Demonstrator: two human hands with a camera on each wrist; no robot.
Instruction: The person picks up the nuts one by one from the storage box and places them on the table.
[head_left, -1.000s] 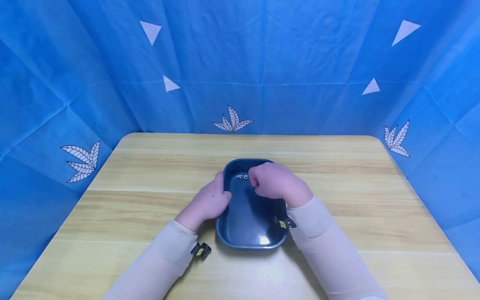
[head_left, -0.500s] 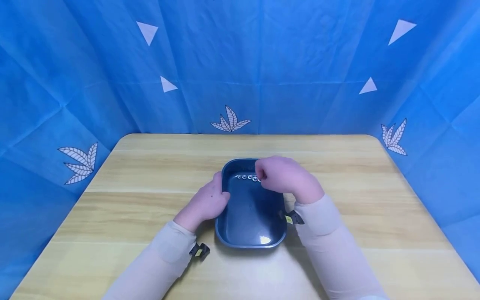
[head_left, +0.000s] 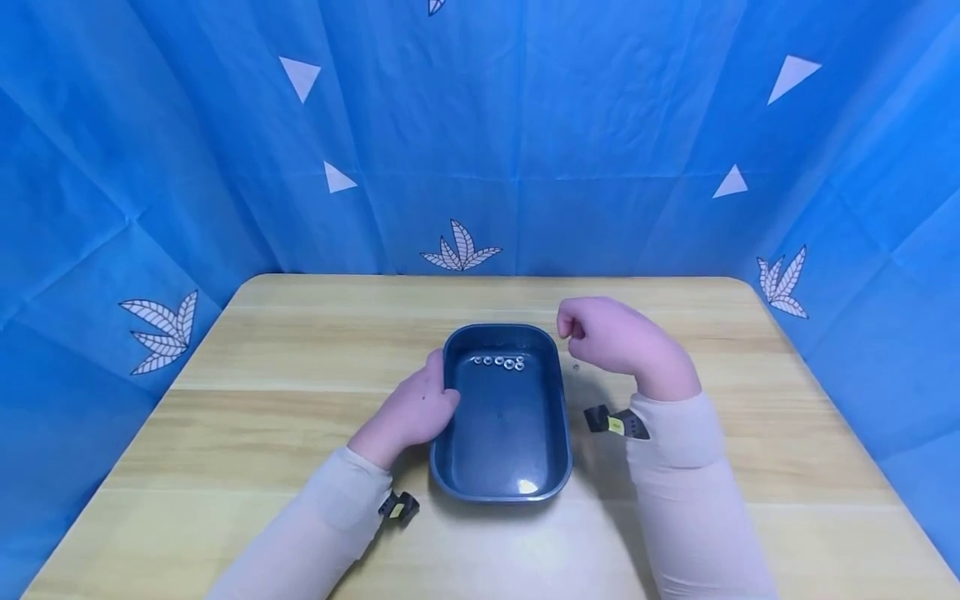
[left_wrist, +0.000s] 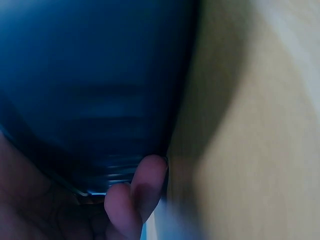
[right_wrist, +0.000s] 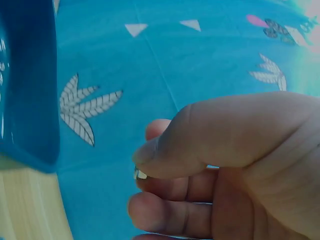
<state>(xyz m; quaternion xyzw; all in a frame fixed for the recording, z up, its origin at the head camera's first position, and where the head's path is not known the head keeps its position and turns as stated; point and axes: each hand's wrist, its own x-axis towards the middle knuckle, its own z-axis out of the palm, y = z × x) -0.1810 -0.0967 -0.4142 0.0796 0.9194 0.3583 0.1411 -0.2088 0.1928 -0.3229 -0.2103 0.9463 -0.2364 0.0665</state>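
A dark blue rectangular tray (head_left: 501, 433) sits mid-table. My left hand (head_left: 415, 404) grips its left wall, with the thumb over the rim and fingers along the outside. Several small silver nuts (head_left: 509, 364) lie in a row near the tray's far end. My right hand (head_left: 622, 342) is raised beyond the tray's right rim, its fingers curled. In the right wrist view, thumb and forefinger pinch a small shiny metal nut (right_wrist: 140, 174), mostly hidden by the fingertips. Another tiny metal piece (head_left: 576, 367) lies on the wood just right of the tray, below this hand.
The light wooden table (head_left: 225, 433) extends on both sides of the tray. A blue cloth (head_left: 615, 108) with white triangles and leaf prints hangs behind and at the sides. Each wrist wears a small black camera mount (head_left: 617, 422).
My right hand has moved right and out of the tray, uncovering the nuts and the tiny piece on the table. The left hand has kept its grip on the tray.
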